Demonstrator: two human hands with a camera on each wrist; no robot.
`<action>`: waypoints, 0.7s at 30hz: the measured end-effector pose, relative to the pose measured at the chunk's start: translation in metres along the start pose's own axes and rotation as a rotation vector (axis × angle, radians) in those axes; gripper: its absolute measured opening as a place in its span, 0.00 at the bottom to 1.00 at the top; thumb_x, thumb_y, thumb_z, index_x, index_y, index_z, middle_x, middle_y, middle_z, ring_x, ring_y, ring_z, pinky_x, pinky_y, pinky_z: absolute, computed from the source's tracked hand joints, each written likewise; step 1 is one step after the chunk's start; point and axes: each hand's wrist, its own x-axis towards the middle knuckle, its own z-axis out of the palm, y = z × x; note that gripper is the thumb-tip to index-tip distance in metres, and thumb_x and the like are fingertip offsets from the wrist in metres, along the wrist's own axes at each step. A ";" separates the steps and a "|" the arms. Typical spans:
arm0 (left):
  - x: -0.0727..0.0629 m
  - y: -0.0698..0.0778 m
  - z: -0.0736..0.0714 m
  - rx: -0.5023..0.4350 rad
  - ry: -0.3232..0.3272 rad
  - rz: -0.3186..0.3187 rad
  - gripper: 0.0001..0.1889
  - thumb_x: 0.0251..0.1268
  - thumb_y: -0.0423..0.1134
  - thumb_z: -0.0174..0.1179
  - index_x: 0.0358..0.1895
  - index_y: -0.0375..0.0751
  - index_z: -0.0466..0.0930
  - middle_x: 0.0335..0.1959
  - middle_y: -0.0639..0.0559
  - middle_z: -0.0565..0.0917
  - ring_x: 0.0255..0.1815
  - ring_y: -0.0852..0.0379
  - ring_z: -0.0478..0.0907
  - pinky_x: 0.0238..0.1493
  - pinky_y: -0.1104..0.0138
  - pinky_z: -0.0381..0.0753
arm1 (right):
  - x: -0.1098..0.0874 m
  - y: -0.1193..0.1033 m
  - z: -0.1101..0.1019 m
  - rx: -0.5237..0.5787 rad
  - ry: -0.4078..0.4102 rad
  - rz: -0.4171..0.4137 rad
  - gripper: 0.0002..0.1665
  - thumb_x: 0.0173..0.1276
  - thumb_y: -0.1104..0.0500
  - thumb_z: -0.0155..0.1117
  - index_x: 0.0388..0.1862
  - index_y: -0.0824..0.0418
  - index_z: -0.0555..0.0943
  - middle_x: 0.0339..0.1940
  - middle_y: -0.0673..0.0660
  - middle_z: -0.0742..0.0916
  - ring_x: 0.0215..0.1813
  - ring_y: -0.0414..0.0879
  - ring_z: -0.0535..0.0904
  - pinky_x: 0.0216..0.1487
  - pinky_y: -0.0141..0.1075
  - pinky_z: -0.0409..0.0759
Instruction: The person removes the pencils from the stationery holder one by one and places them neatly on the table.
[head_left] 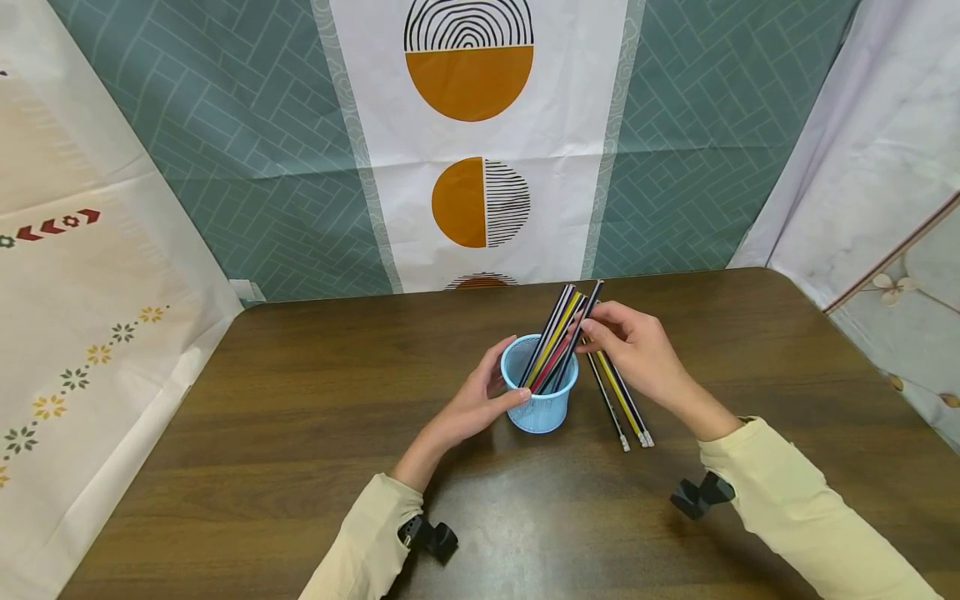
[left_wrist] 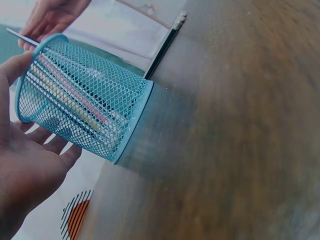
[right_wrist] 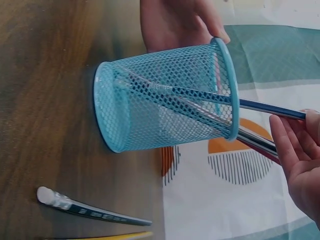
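A light-blue mesh pencil cup (head_left: 543, 412) stands upright on the table, with several pencils (head_left: 551, 342) leaning in it, dark, yellow and red ones among them. My left hand (head_left: 476, 404) holds the cup from its left side, the thumb at the near rim and the fingers around the far side. Above the cup's right side, my right hand (head_left: 633, 346) pinches a dark pencil (right_wrist: 272, 108) by its upper part. That pencil's lower end is inside the cup, seen through the mesh in the right wrist view.
Right of the cup, several loose pencils (head_left: 617, 400) lie on the brown wooden table (head_left: 337, 375), their eraser ends toward me. Patterned cloth (head_left: 285, 225) hangs behind the table's far edge. Each sleeve carries a small black camera mount (head_left: 429, 537).
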 end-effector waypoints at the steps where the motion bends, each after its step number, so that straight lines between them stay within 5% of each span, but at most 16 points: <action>1: 0.000 0.000 0.000 0.001 0.000 -0.007 0.38 0.66 0.30 0.59 0.75 0.37 0.48 0.69 0.36 0.62 0.69 0.42 0.62 0.67 0.51 0.61 | 0.001 -0.001 -0.001 0.007 0.000 0.003 0.09 0.71 0.68 0.58 0.45 0.74 0.79 0.39 0.66 0.84 0.35 0.53 0.85 0.38 0.34 0.83; 10: 0.000 0.000 0.000 0.001 -0.008 -0.013 0.38 0.67 0.30 0.60 0.75 0.37 0.48 0.69 0.36 0.62 0.69 0.42 0.62 0.67 0.50 0.61 | 0.004 -0.006 -0.005 0.047 -0.030 -0.002 0.11 0.71 0.68 0.58 0.48 0.75 0.77 0.41 0.67 0.84 0.35 0.41 0.84 0.39 0.34 0.83; 21: 0.000 0.000 0.000 -0.009 -0.005 0.002 0.39 0.66 0.28 0.59 0.75 0.36 0.48 0.69 0.36 0.62 0.70 0.42 0.61 0.68 0.51 0.60 | 0.009 -0.020 -0.010 0.015 0.031 -0.083 0.11 0.69 0.69 0.60 0.49 0.73 0.78 0.41 0.65 0.85 0.35 0.45 0.84 0.40 0.31 0.82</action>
